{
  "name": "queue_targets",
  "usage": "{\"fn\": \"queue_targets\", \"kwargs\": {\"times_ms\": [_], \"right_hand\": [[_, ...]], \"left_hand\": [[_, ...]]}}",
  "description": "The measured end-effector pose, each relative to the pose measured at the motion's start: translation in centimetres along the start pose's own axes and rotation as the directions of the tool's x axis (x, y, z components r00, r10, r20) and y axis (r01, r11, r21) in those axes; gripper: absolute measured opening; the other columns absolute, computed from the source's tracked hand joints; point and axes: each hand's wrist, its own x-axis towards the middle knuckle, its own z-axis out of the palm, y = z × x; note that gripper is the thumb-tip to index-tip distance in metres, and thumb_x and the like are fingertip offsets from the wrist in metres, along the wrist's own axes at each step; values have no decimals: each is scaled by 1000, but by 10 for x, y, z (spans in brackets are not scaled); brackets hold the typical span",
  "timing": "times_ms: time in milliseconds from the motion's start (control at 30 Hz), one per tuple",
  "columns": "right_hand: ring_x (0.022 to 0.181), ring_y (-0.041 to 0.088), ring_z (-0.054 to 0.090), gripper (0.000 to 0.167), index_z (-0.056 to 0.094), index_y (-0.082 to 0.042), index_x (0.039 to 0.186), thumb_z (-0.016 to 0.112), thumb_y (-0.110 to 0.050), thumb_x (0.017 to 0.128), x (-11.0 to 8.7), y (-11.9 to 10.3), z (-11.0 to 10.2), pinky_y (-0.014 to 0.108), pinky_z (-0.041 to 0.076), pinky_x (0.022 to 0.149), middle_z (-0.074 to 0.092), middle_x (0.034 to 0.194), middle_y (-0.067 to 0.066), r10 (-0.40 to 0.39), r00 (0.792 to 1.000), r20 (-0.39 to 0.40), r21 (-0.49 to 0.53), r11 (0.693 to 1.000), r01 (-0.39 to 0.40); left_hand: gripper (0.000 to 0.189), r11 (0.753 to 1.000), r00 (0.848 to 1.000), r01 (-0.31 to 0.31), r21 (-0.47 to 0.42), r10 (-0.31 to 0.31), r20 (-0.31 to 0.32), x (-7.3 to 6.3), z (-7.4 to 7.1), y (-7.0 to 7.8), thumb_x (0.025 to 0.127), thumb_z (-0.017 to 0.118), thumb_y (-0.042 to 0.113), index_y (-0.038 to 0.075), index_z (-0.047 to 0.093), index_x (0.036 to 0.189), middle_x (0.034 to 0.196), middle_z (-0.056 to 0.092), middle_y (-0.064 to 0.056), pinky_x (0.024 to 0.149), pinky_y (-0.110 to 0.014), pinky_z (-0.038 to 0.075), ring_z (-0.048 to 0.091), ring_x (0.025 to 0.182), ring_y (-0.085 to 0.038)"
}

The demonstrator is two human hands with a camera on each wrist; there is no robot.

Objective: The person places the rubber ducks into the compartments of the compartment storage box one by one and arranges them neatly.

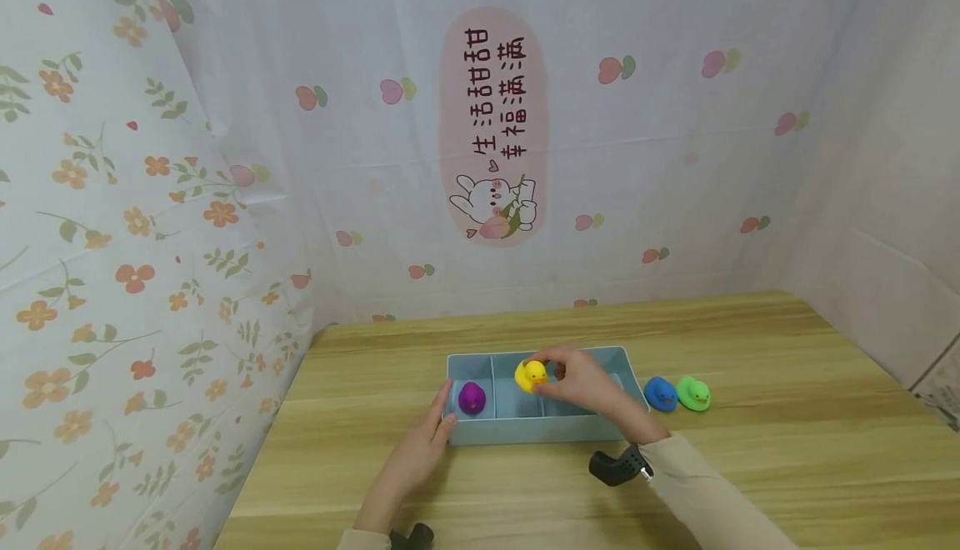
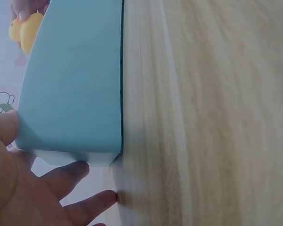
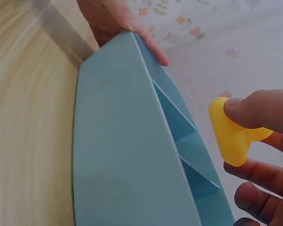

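Observation:
My right hand (image 1: 581, 379) pinches a yellow toy duck (image 1: 531, 376) between thumb and fingers, holding it above the middle section of a long blue divided box (image 1: 525, 432). In the right wrist view the duck (image 3: 233, 134) stands clear of the box rim. My left hand (image 1: 420, 450) touches the box's left end with its fingers stretched out, the thumb at the near corner. From the left wrist, fingers (image 2: 68, 176) show against the end wall. A purple toy duck (image 1: 472, 398) sits in the left compartment.
A blue toy duck (image 1: 661, 394) and a green toy duck (image 1: 693, 394) sit side by side on the wooden table (image 1: 787, 450), just right of the box. A printed cloth (image 1: 360, 225) hangs behind the table's far edge and along its left.

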Motion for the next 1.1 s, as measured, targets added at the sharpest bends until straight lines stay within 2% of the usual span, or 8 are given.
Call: {"fn": "queue_targets", "kwargs": {"times_ms": [167,300,567,667,800,1100], "right_hand": [[57,15,38,31,68,-7,111,74,-14,81,4,-3,9,22,33,51,62,100,7,-17,1000,19,2,1000,17],[64,15,42,30,68,-8,109,73,-12,79,6,-5,16,22,37,55,61,99,5,-2,1000,25,1,1000,2],[72,16,51,28,69,-9,102,74,-9,75,10,-9,28,23,46,59,61,94,2,4,1000,7,-60,998,-3],[76,15,52,28,69,-10,101,75,-9,74,11,-12,31,25,47,61,63,93,0,26,1000,-1,-104,994,-26],[73,13,51,27,69,-10,99,77,-10,73,13,-16,33,27,47,62,65,92,-1,52,999,-7,-181,982,-52],[71,16,51,26,71,-10,95,80,-11,71,18,-17,40,27,46,60,71,89,2,18,999,-32,-359,933,-28]], "left_hand": [[55,1000,1000,-9,-4,9,4,0,0,0,105,34,32,16,17,154,152,33,-20,109,-62,29,36,134,-47],[55,1000,1000,-7,1,7,3,0,0,1,105,34,33,18,16,154,152,33,-19,109,-62,29,36,134,-48],[54,1000,1000,0,5,0,-2,-1,0,1,105,35,32,19,18,154,149,36,-20,106,-65,31,39,131,-50],[54,1000,1000,-10,8,10,-9,-1,0,1,104,36,31,17,19,154,147,39,-23,105,-65,31,40,129,-51],[55,1000,1000,-18,9,18,-13,-1,0,-1,104,36,32,16,20,154,146,39,-24,105,-65,32,41,128,-51],[54,1000,1000,-16,1,16,-14,0,-1,0,104,36,31,16,19,154,148,38,-23,106,-64,31,39,130,-50]]}}
